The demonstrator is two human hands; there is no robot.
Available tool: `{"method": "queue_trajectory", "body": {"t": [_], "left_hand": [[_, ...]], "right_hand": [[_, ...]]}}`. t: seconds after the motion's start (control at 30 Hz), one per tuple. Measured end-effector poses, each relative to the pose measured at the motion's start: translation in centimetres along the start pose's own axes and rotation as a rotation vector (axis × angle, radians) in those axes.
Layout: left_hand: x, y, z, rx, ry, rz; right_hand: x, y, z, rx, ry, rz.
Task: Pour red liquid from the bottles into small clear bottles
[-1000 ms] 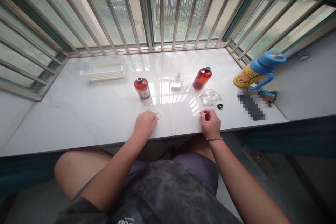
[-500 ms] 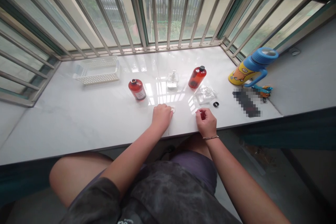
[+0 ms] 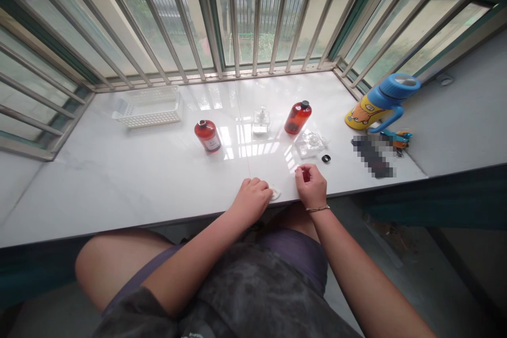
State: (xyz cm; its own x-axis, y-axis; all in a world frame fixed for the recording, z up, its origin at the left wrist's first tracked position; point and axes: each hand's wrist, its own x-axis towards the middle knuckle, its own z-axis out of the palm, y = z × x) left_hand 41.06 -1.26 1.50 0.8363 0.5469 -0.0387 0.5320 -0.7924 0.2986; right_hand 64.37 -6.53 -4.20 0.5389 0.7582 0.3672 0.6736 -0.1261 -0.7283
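- Head view, left hand (image 3: 250,202): fingers curled, palm down on the white polished stone sill (image 3: 130,185), gripping nothing visibly
- Small white pad (image 3: 275,194): on the sill, just beside that hand's fingertips
- Right hand (image 3: 311,186): fingers pinched nearly shut; anything held too small to tell

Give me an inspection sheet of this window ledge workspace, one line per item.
Surface: white glossy stone ledge, a thin seam across it.
Job's things: small white pad, labelled red bottle, clear glass bottle, orange bottle, clear glass piece, black ring.
Clutter: white plastic basket, blue and yellow flask, blurred dark object, small blue and orange item.
Hands: left hand rests on the ledge, fingertips at the pad; right hand pinched, anything held too small to tell.
Cables: nothing seen.
Surroundings: steel window bars, fence outside.
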Motion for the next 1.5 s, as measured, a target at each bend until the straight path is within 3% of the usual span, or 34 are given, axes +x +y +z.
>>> {"method": "queue_trajectory", "body": {"t": [0.13,0.2,0.33,0.43,0.5,0.57,0.63,0.9,1.1,1.23,1.33,1.5], "left_hand": [[-3.7,-0.4,0.6,-0.058,0.032,0.034],[-5.4,-1.0,0.4,-0.154,0.072,-0.021],[-8.6,-3.0,-0.6,-0.529,0.219,-0.334],[-10.4,-4.4,-1.3,-0.981,0.336,-0.632],[-11.3,-4.8,-1.7,-1.321,0.455,-0.736],[-11.9,-4.9,-2.2,-1.575,0.548,-0.751],[-12.4,-4.9,-2.8,-1.703,0.552,-0.733],[-14.0,-5.5,-3.2,-1.864,0.61,-0.752],[-15.2,-6.6,-2.3,-1.571,0.644,-0.792],[-16.6,-8.9,-2.4,-1.239,0.733,-0.893],[-18.4,-11.5,-3.5,-0.806,0.746,-0.993],[-22.5,-16.9,-6.3,0.076,0.685,-0.934]], "right_hand": [[-0.1,0.2,0.1,0.001,0.003,0.005],[-0.1,0.2,0.1,0.002,0.004,0.008],[-0.2,0.3,0.1,-0.003,-0.004,0.017],[-0.2,0.3,0.0,-0.011,-0.01,0.025],[-0.2,0.3,0.0,-0.014,-0.014,0.026],[-0.2,0.3,0.0,-0.015,-0.015,0.028],[-0.3,0.3,0.0,-0.025,-0.011,0.029],[-0.4,0.7,0.2,-0.058,0.001,0.03],[-0.4,0.5,0.1,-0.07,-0.016,0.026],[-0.3,0.4,0.1,-0.067,-0.017,0.021],[-0.3,0.2,0.0,-0.066,-0.021,0.021],[-0.3,0.0,0.0,-0.071,-0.027,0.009]]}}
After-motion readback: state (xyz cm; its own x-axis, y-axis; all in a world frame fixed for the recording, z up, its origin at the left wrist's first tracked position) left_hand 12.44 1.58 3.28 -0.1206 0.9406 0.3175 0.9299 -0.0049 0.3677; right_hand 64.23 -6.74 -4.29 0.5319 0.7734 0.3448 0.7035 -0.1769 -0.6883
